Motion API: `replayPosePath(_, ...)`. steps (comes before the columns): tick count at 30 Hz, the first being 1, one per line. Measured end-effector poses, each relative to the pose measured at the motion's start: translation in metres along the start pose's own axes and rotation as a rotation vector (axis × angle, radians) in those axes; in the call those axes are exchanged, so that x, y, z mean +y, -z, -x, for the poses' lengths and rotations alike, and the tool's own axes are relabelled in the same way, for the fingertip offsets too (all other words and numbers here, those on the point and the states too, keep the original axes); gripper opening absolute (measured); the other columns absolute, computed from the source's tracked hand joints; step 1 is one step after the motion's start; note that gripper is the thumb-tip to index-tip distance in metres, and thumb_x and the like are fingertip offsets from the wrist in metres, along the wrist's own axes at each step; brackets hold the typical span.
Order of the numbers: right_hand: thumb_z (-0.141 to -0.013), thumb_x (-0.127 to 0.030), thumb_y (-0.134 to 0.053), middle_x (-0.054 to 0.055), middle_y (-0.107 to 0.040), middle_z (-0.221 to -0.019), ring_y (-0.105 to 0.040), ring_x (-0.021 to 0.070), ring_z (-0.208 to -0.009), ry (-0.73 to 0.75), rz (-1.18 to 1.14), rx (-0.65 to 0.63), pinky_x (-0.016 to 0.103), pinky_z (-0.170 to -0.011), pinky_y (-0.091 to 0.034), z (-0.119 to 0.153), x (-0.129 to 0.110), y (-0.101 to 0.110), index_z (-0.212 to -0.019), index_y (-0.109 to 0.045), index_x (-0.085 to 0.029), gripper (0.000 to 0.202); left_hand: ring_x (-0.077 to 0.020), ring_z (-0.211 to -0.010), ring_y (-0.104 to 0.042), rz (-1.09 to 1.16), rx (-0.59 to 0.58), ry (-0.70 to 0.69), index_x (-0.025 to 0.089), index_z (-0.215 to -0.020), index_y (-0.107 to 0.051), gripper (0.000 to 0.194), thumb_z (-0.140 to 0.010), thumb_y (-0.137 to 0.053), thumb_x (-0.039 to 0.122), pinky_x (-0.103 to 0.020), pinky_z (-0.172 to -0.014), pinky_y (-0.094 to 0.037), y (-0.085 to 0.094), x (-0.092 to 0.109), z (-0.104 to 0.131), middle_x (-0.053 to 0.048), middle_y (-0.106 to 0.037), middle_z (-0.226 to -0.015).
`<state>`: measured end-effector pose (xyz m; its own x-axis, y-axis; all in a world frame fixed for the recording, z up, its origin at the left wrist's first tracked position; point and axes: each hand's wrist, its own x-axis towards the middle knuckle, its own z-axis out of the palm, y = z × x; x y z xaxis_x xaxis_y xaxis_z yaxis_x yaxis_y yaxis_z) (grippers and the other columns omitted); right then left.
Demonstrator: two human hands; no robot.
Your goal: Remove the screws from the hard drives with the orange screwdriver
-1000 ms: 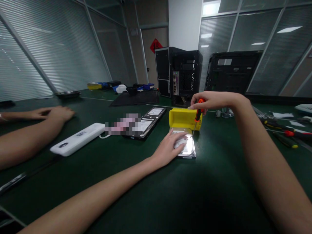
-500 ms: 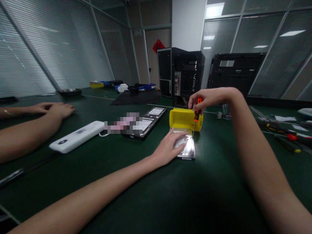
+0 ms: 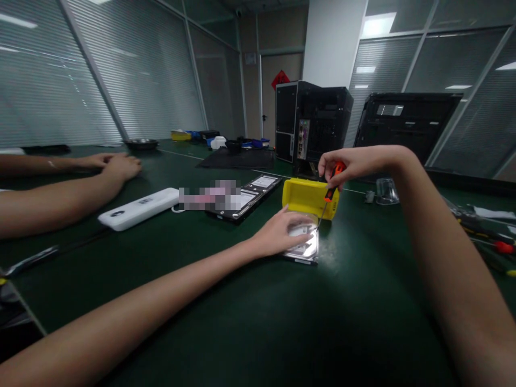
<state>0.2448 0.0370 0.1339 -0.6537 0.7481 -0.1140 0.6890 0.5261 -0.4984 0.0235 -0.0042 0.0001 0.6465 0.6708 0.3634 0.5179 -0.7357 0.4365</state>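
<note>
A small silver hard drive (image 3: 309, 249) lies on the green table, its metal top shining. My left hand (image 3: 280, 232) is on its left side and holds it, with curved fingers across the top. From above, my right hand (image 3: 336, 165) grips the orange-and-black handle of a screwdriver (image 3: 331, 185). The slanted shaft points down at the drive's right edge. I cannot tell whether the tip sits in a screw. Right behind the drive stands a yellow plastic box (image 3: 305, 196), its open side facing me.
More hard drives (image 3: 245, 201) lie to the left, partly under a blurred patch. Beyond them is a white power strip (image 3: 139, 208), near another person's hands (image 3: 121, 165). A black computer case (image 3: 312, 123) stands behind. Clear cup (image 3: 387, 192) and hand tools (image 3: 484, 234) are at right.
The view has swung a little to the left. The fingers of my left hand are more curled over the drive, and the screwdriver leans more. Both hands keep their hold.
</note>
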Motion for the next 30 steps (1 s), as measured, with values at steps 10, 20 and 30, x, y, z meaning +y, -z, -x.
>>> replayPosePath(10,-0.068,-0.025,-0.068,0.004,-0.062,-0.101,-0.061,0.0162,-0.087,0.011,0.140,0.156,0.024,-0.068,-0.052,0.012,-0.009,-0.009,-0.102,-0.057,-0.021,0.036,-0.0202,-0.096,-0.059,-0.041,-0.043,-0.038,0.018,-0.097,-0.066,0.025,-0.081,-0.053,0.032,-0.033,-0.086,-0.044,-0.018,-0.002,-0.033,-0.005,-0.066,-0.102)
replayPosePath(20,-0.081,-0.030,-0.055,0.002,-0.064,-0.090,-0.063,0.0149,-0.082,-0.028,-0.079,0.083,0.025,-0.067,-0.052,0.015,0.005,-0.008,-0.094,-0.062,-0.019,0.017,-0.0181,-0.102,-0.056,-0.155,-0.071,-0.107,0.020,-0.097,-0.065,0.022,-0.085,-0.048,0.029,-0.046,-0.107,-0.020,-0.025,0.003,-0.027,-0.002,-0.064,-0.107)
replayPosePath(30,-0.077,-0.017,-0.054,0.003,-0.063,-0.094,-0.063,0.0167,-0.080,0.016,-0.061,0.057,0.027,-0.065,-0.053,-0.003,-0.008,-0.010,-0.109,-0.055,-0.020,0.032,-0.0183,-0.101,-0.057,-0.143,-0.096,-0.100,0.020,-0.099,-0.064,0.022,-0.085,-0.049,0.028,-0.047,-0.107,-0.020,-0.025,0.004,-0.024,-0.003,-0.064,-0.107)
